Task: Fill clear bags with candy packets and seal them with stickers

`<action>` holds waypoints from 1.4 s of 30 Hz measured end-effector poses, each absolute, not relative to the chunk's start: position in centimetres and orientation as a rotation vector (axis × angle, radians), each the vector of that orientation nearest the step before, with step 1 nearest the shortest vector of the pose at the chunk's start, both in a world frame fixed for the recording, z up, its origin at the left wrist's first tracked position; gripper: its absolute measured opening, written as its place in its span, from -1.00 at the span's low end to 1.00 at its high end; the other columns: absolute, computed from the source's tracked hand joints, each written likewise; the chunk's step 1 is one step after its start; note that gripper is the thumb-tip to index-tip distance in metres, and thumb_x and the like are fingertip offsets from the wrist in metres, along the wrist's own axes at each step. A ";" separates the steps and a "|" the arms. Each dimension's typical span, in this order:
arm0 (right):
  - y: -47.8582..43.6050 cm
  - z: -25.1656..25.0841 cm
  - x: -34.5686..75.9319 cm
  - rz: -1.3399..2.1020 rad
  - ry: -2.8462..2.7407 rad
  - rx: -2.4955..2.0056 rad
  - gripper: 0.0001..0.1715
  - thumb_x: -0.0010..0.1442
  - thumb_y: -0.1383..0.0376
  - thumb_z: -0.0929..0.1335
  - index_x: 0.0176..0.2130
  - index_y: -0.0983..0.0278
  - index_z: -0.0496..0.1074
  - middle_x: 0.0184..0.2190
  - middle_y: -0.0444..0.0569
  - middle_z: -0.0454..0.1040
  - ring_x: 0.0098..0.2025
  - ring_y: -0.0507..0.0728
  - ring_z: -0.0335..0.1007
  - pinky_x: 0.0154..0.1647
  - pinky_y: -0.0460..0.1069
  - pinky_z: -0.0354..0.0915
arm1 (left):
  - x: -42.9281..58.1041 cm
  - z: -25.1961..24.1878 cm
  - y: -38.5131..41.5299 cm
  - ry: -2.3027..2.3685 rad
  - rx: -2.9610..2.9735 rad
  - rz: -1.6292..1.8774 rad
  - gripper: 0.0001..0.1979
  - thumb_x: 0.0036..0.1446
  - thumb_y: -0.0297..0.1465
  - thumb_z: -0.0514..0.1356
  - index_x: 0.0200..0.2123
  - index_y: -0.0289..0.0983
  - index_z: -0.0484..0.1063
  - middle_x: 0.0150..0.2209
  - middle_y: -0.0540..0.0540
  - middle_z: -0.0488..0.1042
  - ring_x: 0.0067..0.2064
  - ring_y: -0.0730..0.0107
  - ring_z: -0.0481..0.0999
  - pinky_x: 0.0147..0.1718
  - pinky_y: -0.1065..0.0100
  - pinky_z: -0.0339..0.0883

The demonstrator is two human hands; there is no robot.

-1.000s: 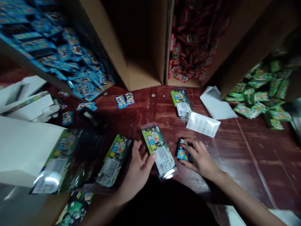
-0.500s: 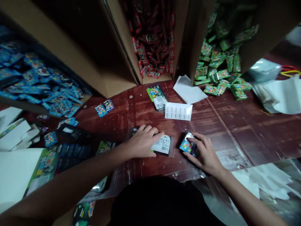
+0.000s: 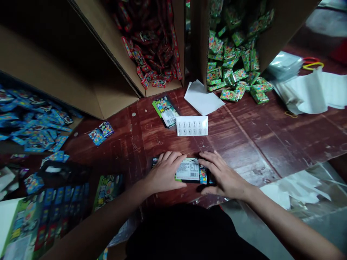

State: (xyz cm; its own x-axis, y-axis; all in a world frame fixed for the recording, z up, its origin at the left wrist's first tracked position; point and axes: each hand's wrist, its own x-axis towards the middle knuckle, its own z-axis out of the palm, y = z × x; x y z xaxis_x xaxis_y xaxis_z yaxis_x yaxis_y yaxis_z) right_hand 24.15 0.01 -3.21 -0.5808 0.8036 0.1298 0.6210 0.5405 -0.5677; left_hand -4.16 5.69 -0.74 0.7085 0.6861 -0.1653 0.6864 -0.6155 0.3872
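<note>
My left hand (image 3: 168,171) lies over a dark printed card (image 3: 187,169) with a white barcode label, its fingers along the far edge and its thumb along the near edge. At the card's right end, my right hand (image 3: 223,177) has its fingers and thumb around small blue packets (image 3: 203,174), mostly hidden under the hand. The packets meet the end of the card; whether they lie inside its clear sleeve I cannot tell. Just beyond the hands is a white sheet of round stickers (image 3: 192,126), overlapping a stack of similar green-and-black cards (image 3: 166,111).
Cardboard boxes hold red packets (image 3: 151,54), green packets (image 3: 233,68) and blue packets (image 3: 40,124). Two loose packets (image 3: 101,133) lie at left, near filled packs (image 3: 58,209). White paper (image 3: 203,97) and yellow-handled scissors (image 3: 313,65) are farther right.
My right hand has brought the blue packets left, from apart to against the card's right end. My left hand stays on the card. The view has shifted to the right.
</note>
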 end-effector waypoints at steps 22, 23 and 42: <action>-0.5 -5.2 26.1 0.541 -2.388 -1.280 -0.32 0.10 -0.16 0.45 0.09 0.10 0.44 0.37 0.14 0.13 0.33 0.52 0.11 0.28 0.59 -0.03 | -2.0 -0.8 4.6 1.193 2.276 0.048 0.05 -0.26 0.05 0.47 0.30 -0.13 0.20 0.18 -0.18 0.35 0.13 -0.08 0.30 0.16 -0.08 0.18; -0.3 -5.4 26.2 0.497 -2.401 -1.268 -0.32 0.11 -0.14 0.44 0.13 0.07 0.41 0.39 0.12 0.11 0.33 0.53 0.12 0.25 0.60 0.04 | -2.1 -0.8 5.0 1.169 2.267 0.053 0.08 -0.28 0.11 0.45 0.30 -0.11 0.20 0.18 -0.17 0.35 0.13 -0.09 0.30 0.17 -0.08 0.19; 18.6 -4.7 37.1 -0.340 -1.850 -1.736 -0.32 0.28 -0.02 0.34 0.25 0.22 0.20 0.24 0.23 0.22 0.25 0.45 0.19 0.22 0.36 0.21 | 1.4 -0.6 46.6 1.844 2.479 0.235 -0.19 0.24 0.03 0.09 0.44 -0.13 -0.06 0.41 -0.45 -0.02 0.29 -0.62 0.13 0.04 -0.54 0.07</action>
